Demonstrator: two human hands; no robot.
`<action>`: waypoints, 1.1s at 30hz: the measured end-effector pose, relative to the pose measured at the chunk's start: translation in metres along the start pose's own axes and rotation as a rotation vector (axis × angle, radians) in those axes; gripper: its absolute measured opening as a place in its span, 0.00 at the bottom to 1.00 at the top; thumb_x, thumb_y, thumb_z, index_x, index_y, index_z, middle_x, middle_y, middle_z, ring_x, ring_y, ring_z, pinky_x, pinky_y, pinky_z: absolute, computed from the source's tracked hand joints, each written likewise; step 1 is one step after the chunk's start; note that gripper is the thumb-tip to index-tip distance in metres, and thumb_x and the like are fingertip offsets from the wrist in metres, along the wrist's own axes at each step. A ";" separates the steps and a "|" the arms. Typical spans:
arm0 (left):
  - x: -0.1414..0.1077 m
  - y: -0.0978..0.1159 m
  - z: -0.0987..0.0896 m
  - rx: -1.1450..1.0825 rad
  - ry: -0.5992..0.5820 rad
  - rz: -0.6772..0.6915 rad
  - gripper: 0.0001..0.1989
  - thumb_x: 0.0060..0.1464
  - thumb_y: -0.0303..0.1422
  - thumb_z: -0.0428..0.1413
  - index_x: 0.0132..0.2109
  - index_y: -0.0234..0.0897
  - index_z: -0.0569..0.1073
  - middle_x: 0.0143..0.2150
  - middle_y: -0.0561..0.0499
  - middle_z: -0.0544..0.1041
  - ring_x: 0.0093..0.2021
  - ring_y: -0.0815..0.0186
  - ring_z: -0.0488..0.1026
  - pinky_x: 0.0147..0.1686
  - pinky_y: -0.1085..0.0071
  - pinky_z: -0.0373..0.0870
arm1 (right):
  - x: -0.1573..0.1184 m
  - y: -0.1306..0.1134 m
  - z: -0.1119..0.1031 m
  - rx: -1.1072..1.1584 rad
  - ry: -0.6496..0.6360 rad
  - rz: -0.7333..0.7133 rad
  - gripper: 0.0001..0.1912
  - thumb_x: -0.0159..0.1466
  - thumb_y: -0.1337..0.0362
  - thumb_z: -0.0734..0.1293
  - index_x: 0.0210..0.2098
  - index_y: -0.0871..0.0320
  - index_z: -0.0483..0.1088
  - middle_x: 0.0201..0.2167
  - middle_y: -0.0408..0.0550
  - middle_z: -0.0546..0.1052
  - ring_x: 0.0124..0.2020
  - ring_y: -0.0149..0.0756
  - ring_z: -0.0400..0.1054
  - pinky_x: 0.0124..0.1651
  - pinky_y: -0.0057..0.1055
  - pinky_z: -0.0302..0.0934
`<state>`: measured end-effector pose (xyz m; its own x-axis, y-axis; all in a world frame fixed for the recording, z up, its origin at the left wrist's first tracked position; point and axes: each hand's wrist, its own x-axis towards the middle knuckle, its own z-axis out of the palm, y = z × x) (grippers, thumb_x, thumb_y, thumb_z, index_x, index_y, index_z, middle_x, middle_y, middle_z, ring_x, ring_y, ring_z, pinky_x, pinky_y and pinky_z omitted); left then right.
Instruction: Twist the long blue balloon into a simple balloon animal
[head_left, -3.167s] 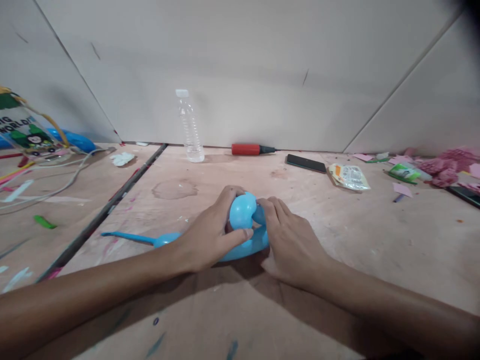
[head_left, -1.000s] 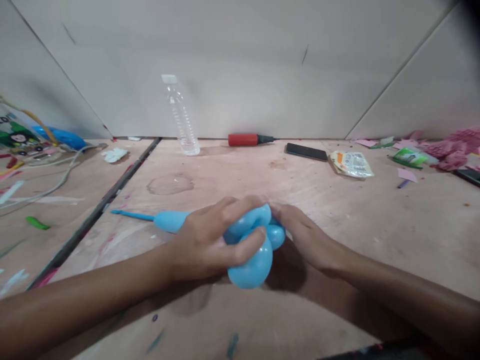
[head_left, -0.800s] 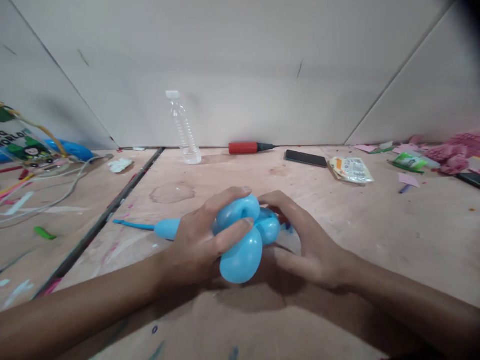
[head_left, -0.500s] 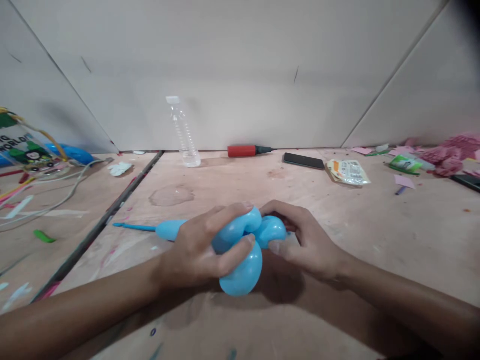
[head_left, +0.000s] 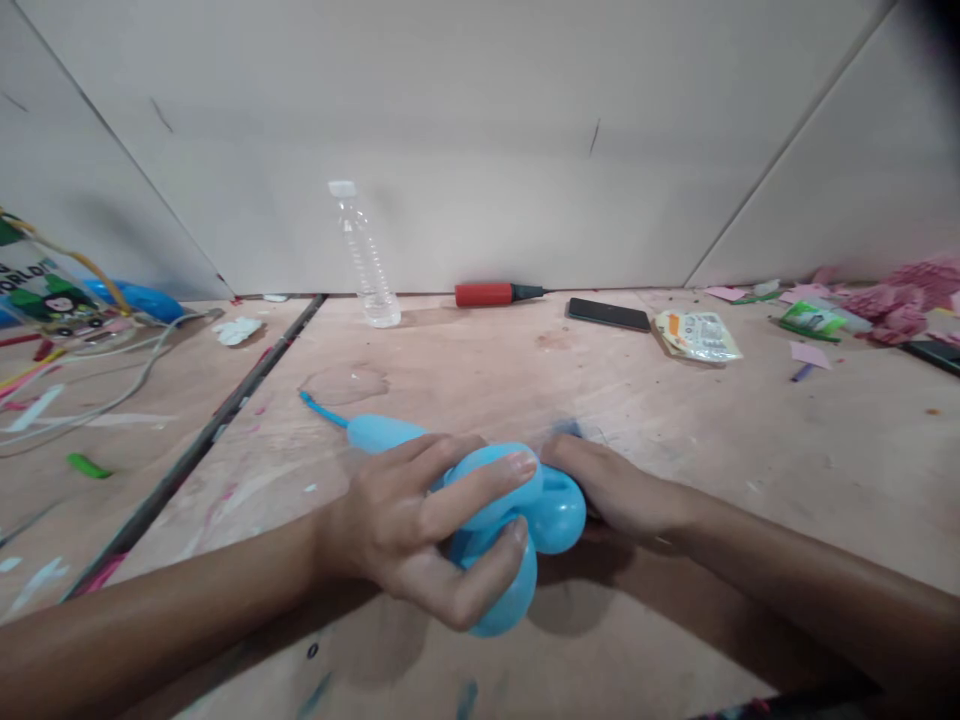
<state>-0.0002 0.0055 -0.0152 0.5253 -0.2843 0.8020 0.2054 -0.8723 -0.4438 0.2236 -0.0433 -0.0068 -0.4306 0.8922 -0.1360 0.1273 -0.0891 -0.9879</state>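
From my end of the feed I am seeing the bottle [head_left: 367,265] standing upright near the wall [head_left: 465,120], and its white cap [head_left: 342,188] is sitting on top; its walls are showing clear, and I am not able to tell whether it is holding any water. At the far left the printed container [head_left: 56,305] is standing partly out of view, with a blue tube [head_left: 150,300] lying behind it; its contents are staying unclear to me. The packet [head_left: 697,336] is lying flat beside the phone [head_left: 608,314], its wrapper hiding what it is holding. The pump [head_left: 484,295] is lying along the foot of the wall.

The balloon [head_left: 525,497] is resting between the hands, in the near middle of the table [head_left: 465,370], bulging in several rounded lobes, its thin tail pointing away to the left. My left hand [head_left: 412,520] is curling around it, index finger and thumb pinching it where the upper and lower lobes are meeting. My right hand [head_left: 619,485] is touching the right lobe; its fingertips are hiding behind, so I am not able to tell how far it is closing.
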 end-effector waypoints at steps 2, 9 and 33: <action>-0.002 -0.005 -0.001 0.000 -0.013 -0.022 0.15 0.54 0.23 0.60 0.47 0.44 0.70 0.65 0.43 0.69 0.45 0.59 0.78 0.34 0.64 0.82 | -0.002 -0.003 -0.004 -0.191 0.101 -0.192 0.22 0.73 0.53 0.59 0.25 0.55 0.65 0.22 0.41 0.68 0.25 0.32 0.63 0.28 0.30 0.60; -0.003 -0.015 -0.005 -0.009 -0.086 -0.142 0.11 0.61 0.22 0.57 0.47 0.42 0.73 0.68 0.43 0.67 0.49 0.60 0.78 0.39 0.65 0.84 | -0.010 -0.008 -0.015 -0.496 0.105 -0.650 0.34 0.61 0.71 0.65 0.65 0.50 0.61 0.57 0.49 0.72 0.53 0.42 0.70 0.50 0.40 0.67; -0.002 -0.015 0.002 0.033 -0.090 0.024 0.16 0.54 0.22 0.61 0.47 0.42 0.70 0.65 0.38 0.70 0.40 0.61 0.77 0.28 0.66 0.78 | 0.005 0.001 -0.013 -0.064 0.009 -0.205 0.14 0.66 0.55 0.63 0.30 0.58 0.70 0.27 0.44 0.73 0.30 0.35 0.68 0.34 0.32 0.63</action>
<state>-0.0032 0.0199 -0.0111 0.6019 -0.2669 0.7527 0.2180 -0.8518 -0.4764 0.2334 -0.0333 -0.0079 -0.4450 0.8929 0.0680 0.0944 0.1222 -0.9880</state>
